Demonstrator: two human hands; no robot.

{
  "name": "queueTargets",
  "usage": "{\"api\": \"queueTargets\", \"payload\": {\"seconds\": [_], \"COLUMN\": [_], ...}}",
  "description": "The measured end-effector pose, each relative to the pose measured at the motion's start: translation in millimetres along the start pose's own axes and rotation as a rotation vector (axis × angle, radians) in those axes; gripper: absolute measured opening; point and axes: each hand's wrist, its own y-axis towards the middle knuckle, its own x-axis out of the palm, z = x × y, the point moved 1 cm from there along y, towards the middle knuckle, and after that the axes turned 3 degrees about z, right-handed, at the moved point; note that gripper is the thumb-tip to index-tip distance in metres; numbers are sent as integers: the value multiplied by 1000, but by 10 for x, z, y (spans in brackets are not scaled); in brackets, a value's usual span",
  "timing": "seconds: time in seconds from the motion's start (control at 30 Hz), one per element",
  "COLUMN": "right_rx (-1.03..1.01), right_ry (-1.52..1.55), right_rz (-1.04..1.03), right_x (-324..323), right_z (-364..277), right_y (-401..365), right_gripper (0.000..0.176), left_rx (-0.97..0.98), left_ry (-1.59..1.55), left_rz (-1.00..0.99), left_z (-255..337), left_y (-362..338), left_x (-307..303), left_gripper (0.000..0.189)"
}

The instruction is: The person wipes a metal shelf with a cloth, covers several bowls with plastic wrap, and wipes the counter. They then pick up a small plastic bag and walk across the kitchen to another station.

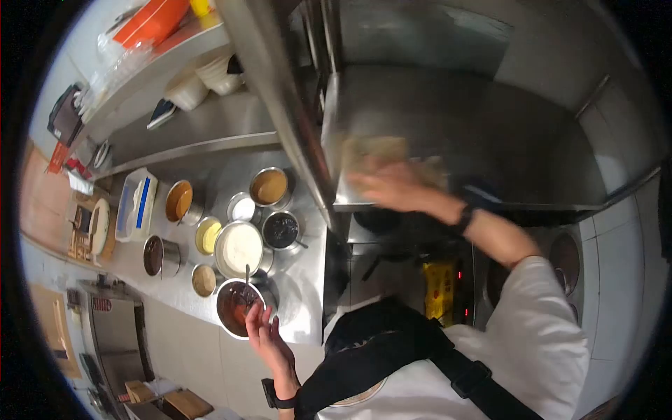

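Observation:
On the steel shelf, my right hand (pixel 395 183) is stretched over a pale beige cloth (pixel 381 149) and touches it; motion blur smears its fingers. My left hand (pixel 269 341) is raised beside the rim of a steel bowl (pixel 233 323) holding dark red-brown contents and a spoon. Its fingers are apart with nothing between them. Behind that bowl stands a larger pot of cream-coloured sauce (pixel 238 246) with a spoon handle. A pot of black sauce (pixel 281 229) is to its right.
Several more sauce pots, including a brown one (pixel 269 186), share the steel counter (pixel 306 280) with a white tray (pixel 136 204). A metal post (pixel 280 91) rises between counter and shelf. A yellow packet (pixel 439 290) lies below the shelf. White tubs (pixel 186 91) stand on the upper left shelf.

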Motion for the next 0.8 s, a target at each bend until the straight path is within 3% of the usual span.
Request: {"api": "queueTargets", "payload": {"seconds": [0.03,0.17,0.2,0.27,0.3,0.37,0.4,0.43,0.47,0.5,0.57,0.6,0.63,0.7,0.73,0.8], "right_rx": [-179,115,73,436,521,940,886,1064,657,705,1095,911,868,690,606,90], "right_ry": [-22,-28,71,-182,-51,217,-190,-387,-977,-1004,-595,-386,-254,5,131,346], "right_rz": [204,228,297,347,284,134,202,383,241,269,-19,203,222,135,68,185], "right_x": [240,306,292,42,-327,-835,-774,-574,-477,-658,-908,-853,-772,-603,-543,-65], "right_z": [-125,69,467,1023,1290,1727,2115,2603,3025,2972,2604,2358,2240,1740,1432,1149], "right_y": [163,329,268,-60,-354,-863,-1290,-1690,-2096,-2069,-1806,-1592,-1259,-499,-159,304], "right_gripper": [39,36,34,34,36,42,42,40,36,36,29,24,25,29,31,26], "left_rx": [7,148,174,180,187,198,224,257,260,291,264,296,281,279,376,506], "left_ry": [-6,73,78,79,70,33,77,115,94,145,239,291,241,236,247,230], "left_rz": [-14,-249,-311,-334,-351,-385,-391,-409,-423,-440,-420,-432,-463,-420,-455,-536], "left_z": [51,213,279,395,432,396,373,362,335,287,327,333,344,278,246,190], "left_y": [53,222,250,270,271,310,326,358,378,455,471,457,435,462,503,594], "left_x": [203,926,1068,1319,1391,1430,1424,1441,1431,1399,1430,1480,1565,1741,1830,2075], "left_gripper": [37,39,40,40,40,43,44,45,47,48,52,55,57,58,58,58]}}
